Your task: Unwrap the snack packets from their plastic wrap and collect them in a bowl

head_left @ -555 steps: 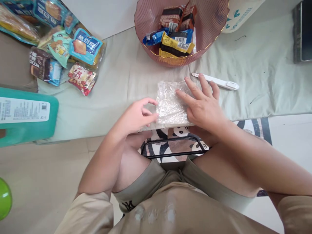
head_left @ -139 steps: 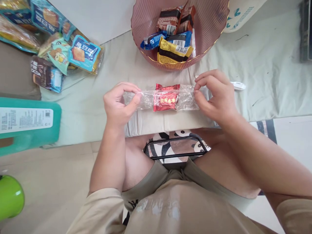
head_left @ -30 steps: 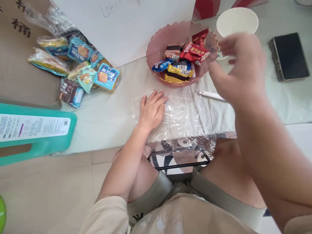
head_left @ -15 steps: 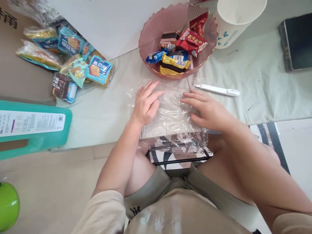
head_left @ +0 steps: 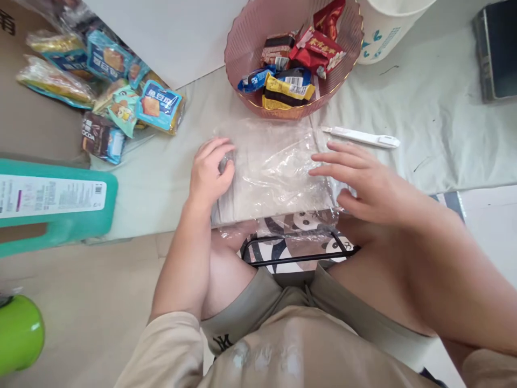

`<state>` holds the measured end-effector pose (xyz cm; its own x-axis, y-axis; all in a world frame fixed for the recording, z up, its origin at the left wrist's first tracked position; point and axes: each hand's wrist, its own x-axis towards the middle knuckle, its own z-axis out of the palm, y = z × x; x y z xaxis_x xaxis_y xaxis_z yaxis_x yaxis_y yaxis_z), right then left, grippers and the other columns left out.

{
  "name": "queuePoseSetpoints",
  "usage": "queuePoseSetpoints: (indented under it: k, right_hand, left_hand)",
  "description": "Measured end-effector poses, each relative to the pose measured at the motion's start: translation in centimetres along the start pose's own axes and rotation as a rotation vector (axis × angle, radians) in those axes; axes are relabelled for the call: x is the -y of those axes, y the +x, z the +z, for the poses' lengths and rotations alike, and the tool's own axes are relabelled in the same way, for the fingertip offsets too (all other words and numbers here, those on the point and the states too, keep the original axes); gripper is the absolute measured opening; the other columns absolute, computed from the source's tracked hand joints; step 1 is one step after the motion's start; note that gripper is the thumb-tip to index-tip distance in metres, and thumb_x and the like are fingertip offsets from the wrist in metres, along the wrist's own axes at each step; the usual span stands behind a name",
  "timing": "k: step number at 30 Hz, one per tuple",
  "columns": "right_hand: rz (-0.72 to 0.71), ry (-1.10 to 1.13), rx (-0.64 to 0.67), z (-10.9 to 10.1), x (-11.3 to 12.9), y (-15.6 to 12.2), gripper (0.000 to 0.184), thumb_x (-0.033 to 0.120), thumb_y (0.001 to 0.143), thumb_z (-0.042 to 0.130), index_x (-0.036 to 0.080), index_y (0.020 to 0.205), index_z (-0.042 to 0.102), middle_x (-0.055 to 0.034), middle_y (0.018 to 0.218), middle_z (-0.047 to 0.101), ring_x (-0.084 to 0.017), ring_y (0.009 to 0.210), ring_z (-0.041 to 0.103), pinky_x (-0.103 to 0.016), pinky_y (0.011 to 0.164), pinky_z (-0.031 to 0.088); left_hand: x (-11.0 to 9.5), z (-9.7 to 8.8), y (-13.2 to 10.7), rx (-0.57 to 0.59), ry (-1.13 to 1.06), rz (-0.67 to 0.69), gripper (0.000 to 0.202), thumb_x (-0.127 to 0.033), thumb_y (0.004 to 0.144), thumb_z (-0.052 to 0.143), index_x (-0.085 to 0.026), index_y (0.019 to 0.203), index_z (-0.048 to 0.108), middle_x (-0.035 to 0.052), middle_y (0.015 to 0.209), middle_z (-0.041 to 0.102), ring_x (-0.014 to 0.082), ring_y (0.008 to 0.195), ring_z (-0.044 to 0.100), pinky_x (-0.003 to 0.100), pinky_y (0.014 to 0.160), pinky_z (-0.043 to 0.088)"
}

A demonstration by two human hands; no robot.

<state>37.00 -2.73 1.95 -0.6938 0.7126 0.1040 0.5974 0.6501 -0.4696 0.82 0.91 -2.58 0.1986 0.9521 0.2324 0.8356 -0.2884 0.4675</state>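
Note:
A clear plastic bag [head_left: 278, 175] lies on the cloth-covered table in front of me, creased and shiny, its near end hanging over the edge. My left hand [head_left: 210, 171] rests at the bag's left edge, fingers curved and the thumb apart from them. Along the right side, my right hand [head_left: 355, 175] has its fingers spread and holds nothing; whether its fingertips touch the plastic I cannot tell. A white utility knife [head_left: 361, 137] lies just beyond the right hand.
Behind the bag stands a pink ribbed bowl [head_left: 246, 48] with several wrapped snacks. A paper cup [head_left: 383, 35] and a dark phone-like device [head_left: 498, 51] are to the right. Snack packets [head_left: 159, 105] and a teal jug [head_left: 107, 207] sit left, with a green bin [head_left: 20, 334] below.
My hands have moved apart, the left one leftward and the right one slightly rightward. The bag between them looks flatter and wider. The view has shifted slightly.

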Motion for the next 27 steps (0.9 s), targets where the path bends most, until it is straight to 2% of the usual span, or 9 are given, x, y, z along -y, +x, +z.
queuePoseSetpoints:
  k: [4,8,11,13,16,20,23,25,27]
  right_hand:
    - [0.146,-0.177,0.045,0.6,0.4,-3.0,0.075,0.005,0.082,0.052,0.034,0.151,0.054,-0.0068,0.166,0.048,-0.045,0.158,0.034,-0.074,0.12,0.037]
    - [0.191,-0.242,0.094,2.2,0.6,-2.8,0.083,0.007,0.079,0.067,0.035,0.155,0.05,-0.0112,0.173,0.035,-0.049,0.159,0.029,-0.076,0.123,0.029]
    - [0.036,-0.167,0.088,2.8,0.9,-1.2,0.049,0.019,0.088,0.068,0.037,0.134,0.068,-0.0057,0.169,0.043,-0.044,0.159,0.033,-0.072,0.124,0.03]
    - [-0.051,-0.061,0.022,2.9,1.1,-0.3,0.021,0.029,0.098,0.06,0.035,0.109,0.077,-0.0016,0.154,0.062,-0.037,0.154,0.044,-0.066,0.124,0.035]
    - [-0.023,0.136,-0.116,2.6,1.8,0.5,0.025,0.036,0.102,0.053,0.031,0.094,0.077,-0.0012,0.12,0.08,-0.029,0.138,0.063,-0.059,0.122,0.042]
    - [0.22,0.382,-0.327,1.8,3.0,1.1,0.025,0.042,0.099,0.056,0.029,0.086,0.074,-0.0007,0.088,0.082,-0.022,0.093,0.079,-0.051,0.111,0.055]
    - [0.393,0.536,-0.537,1.5,3.5,1.4,0.027,0.046,0.097,0.061,0.029,0.079,0.072,-0.0012,0.077,0.079,-0.02,0.075,0.076,-0.042,0.085,0.064]
    - [0.471,0.609,-0.654,1.6,3.4,1.6,0.027,0.046,0.097,0.064,0.029,0.077,0.07,-0.0006,0.073,0.077,-0.019,0.071,0.075,-0.039,0.073,0.063]
    - [0.538,0.677,-0.721,1.8,3.1,1.8,0.026,0.047,0.096,0.065,0.028,0.079,0.068,0.0,0.073,0.076,-0.018,0.066,0.073,-0.036,0.065,0.062]
  left_hand:
    - [1.2,0.4,0.9,0.025,0.056,-0.058,0.038,-0.017,0.086,0.059,-0.025,0.12,0.074,0.0053,0.142,0.07,0.0266,0.138,0.061,0.046,0.125,0.044]
    - [1.8,0.3,1.2,0.024,0.02,-0.097,0.037,-0.023,0.086,0.063,-0.027,0.122,0.074,0.0049,0.145,0.069,0.0278,0.139,0.061,0.045,0.126,0.044]
    - [2.3,0.5,1.2,0.012,-0.048,-0.088,0.037,-0.031,0.087,0.065,-0.028,0.122,0.074,0.0053,0.146,0.068,0.0285,0.141,0.06,0.048,0.127,0.041]
    - [2.5,0.5,1.2,-0.007,-0.093,-0.081,0.038,-0.035,0.085,0.067,-0.029,0.122,0.074,0.0057,0.145,0.068,0.0299,0.144,0.057,0.05,0.129,0.038]
    - [2.6,-0.2,0.8,-0.085,-0.14,-0.072,0.034,-0.043,0.086,0.068,-0.032,0.118,0.075,0.0026,0.147,0.067,0.0305,0.15,0.051,0.054,0.132,0.033]
    - [1.4,-2.9,-0.8,-0.266,-0.251,0.041,0.037,-0.057,0.094,0.058,-0.028,0.11,0.075,-0.0038,0.14,0.069,0.0277,0.148,0.053,0.053,0.131,0.033]
    - [-0.6,-5.1,-2.9,-0.072,-0.365,0.181,0.04,-0.057,0.096,0.052,-0.027,0.114,0.073,-0.0044,0.129,0.075,0.0277,0.138,0.061,0.053,0.125,0.043]
    - [-2.0,-5.9,-4.4,0.117,-0.276,0.238,0.044,-0.047,0.091,0.058,-0.025,0.128,0.069,0.0013,0.14,0.071,0.0328,0.143,0.056,0.056,0.126,0.04]
    - [-3.3,-5.8,-5.5,0.259,-0.102,0.248,0.064,-0.036,0.084,0.066,-0.023,0.147,0.057,0.008,0.157,0.059,0.0373,0.154,0.045,0.061,0.129,0.033]
